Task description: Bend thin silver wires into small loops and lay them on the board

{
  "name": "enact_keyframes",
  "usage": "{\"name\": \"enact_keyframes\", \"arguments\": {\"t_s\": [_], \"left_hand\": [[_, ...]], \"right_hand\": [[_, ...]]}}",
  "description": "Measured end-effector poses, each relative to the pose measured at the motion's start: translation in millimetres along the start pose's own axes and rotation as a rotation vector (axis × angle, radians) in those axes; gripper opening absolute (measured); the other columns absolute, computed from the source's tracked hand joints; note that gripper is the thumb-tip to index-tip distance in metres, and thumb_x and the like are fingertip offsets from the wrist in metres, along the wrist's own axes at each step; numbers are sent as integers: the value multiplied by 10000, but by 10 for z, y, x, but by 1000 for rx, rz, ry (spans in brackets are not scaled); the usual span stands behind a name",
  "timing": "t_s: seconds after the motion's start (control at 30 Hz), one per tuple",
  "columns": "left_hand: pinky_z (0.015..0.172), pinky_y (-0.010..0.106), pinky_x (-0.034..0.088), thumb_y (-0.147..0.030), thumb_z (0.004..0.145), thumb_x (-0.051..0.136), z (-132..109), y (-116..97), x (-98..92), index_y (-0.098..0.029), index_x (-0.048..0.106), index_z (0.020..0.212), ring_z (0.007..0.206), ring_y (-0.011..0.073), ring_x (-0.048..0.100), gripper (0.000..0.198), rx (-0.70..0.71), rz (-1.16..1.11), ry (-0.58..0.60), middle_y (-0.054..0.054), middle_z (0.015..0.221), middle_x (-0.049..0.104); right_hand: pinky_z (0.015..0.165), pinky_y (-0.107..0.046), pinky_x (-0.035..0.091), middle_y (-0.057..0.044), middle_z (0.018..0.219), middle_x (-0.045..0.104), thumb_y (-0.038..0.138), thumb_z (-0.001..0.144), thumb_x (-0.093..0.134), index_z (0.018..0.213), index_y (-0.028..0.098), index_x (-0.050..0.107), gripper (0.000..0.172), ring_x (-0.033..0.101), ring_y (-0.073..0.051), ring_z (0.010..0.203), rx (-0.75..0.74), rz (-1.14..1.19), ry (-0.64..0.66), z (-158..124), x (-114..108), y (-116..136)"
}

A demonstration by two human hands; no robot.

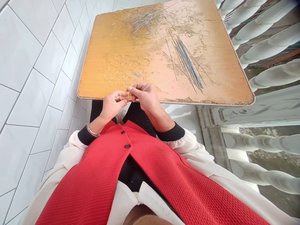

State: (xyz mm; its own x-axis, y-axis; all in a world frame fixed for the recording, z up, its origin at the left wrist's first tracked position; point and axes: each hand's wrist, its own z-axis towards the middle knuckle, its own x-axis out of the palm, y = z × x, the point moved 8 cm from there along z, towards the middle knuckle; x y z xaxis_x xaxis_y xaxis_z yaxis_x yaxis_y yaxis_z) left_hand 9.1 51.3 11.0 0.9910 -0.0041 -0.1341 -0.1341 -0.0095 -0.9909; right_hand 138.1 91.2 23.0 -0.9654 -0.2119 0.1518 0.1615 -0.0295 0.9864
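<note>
My left hand (113, 104) and my right hand (146, 97) meet at the near edge of the wooden table (93, 50). Thumbs and fingertips of both pinch a thin pale wire (127, 90), of which only a short curved bit shows between them. Just beyond my fingers, several thin wire rings (120, 74) lie in loose rows. Among these rings sits a small heap of short wire bits (137, 74). To the right of my right hand lies a bundle of straight dark wires (188, 64), with a pale thin strand crossing it at a slant.
A tangled pile of wire (144, 23) covers part of the table's far side. The tabletop's surface is peeling on the right. A tiled white wall (44, 62) stands at the left, and a white balustrade (264, 37) at the right.
</note>
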Motion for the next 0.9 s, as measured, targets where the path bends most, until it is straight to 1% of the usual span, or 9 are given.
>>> {"name": "enact_keyframes", "arguments": {"t_s": [0.07,0.13,0.23,0.3,0.37,0.5,0.73,0.8,0.9], "left_hand": [[651,206,533,-116,763,742,18,-11,-4,-173,663,949,637,85,662,210,-19,-9,57,-34,681,695],[668,207,546,-172,778,778,53,-86,-45,-177,659,1042,731,107,698,290,-23,-14,87,-1,802,736],[667,191,543,-324,882,728,138,-296,-196,-178,655,1029,803,113,712,220,38,23,-10,24,886,741],[639,171,526,-366,923,685,190,-401,-235,-173,655,956,752,93,699,198,60,63,-48,12,823,722],[604,158,508,-362,931,679,231,-450,-215,-168,645,877,675,74,675,204,68,73,-46,-6,735,693],[557,150,490,-320,934,680,258,-438,-150,-166,627,806,575,57,638,207,62,28,-20,-28,634,658],[519,144,481,-305,920,700,230,-416,-148,-163,607,787,503,44,598,216,40,-23,-43,-43,592,642],[524,143,485,-321,914,709,222,-423,-152,-162,612,794,511,44,603,221,33,-34,-43,-39,606,648],[536,147,496,-342,919,701,200,-429,-145,-159,632,820,559,52,635,219,14,-49,-17,-18,682,684]], "right_hand": [[431,-207,363,48,488,506,410,733,831,561,187,548,400,425,-54,420,4,-1,17,8,-3,4],[433,-207,348,48,489,513,394,732,832,570,181,567,376,421,-52,418,12,-12,33,16,-8,2],[444,-211,326,50,467,501,309,756,806,589,170,605,296,411,-57,421,42,-47,66,12,15,-23],[462,-217,323,50,452,490,243,777,772,582,164,605,269,405,-59,428,60,-65,87,-1,43,-42],[477,-221,316,49,445,483,184,788,736,558,161,589,274,400,-57,433,65,-73,102,-17,65,-54],[486,-229,288,49,458,486,125,784,692,542,155,587,265,385,-47,430,69,-40,136,-33,84,-71],[461,-229,282,26,559,567,237,729,782,595,154,636,215,408,-53,455,90,38,184,-38,109,-88],[454,-226,287,23,563,573,293,711,808,598,158,644,241,417,-53,454,85,61,185,-41,112,-81],[447,-223,306,23,553,573,378,689,846,569,172,613,334,428,-55,451,69,59,165,-43,89,-68]]}}
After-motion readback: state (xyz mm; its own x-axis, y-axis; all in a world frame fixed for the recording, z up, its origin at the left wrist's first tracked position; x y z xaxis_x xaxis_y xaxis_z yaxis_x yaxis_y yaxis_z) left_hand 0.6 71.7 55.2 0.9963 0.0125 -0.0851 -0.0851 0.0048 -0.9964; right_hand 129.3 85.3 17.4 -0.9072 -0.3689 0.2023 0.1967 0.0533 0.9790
